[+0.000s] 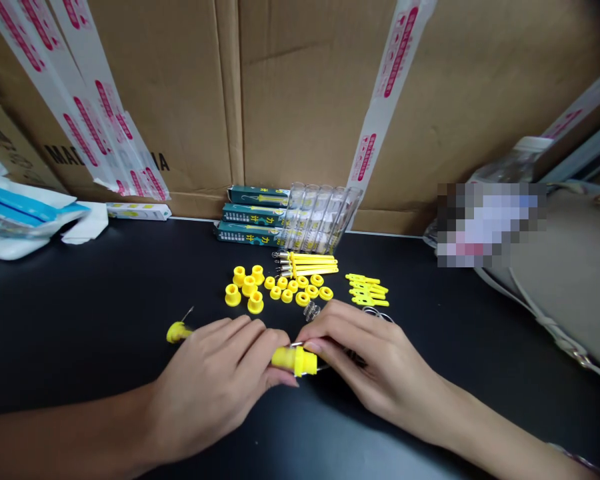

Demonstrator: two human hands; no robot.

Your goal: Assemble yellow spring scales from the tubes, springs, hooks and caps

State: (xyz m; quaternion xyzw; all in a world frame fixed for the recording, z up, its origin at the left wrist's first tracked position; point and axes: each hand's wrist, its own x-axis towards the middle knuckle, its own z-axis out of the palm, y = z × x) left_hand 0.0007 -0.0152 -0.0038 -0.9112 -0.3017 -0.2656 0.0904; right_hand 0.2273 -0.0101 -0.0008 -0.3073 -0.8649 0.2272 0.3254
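Device (305, 361) seemingly between left fingers (271, 341)

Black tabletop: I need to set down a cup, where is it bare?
The tabletop is bare left, between the blue-and-white packet and left arm; right, between the flat yellow pieces and grey bag. The middle is crowded, from the green boxes to the left hand and right hand.
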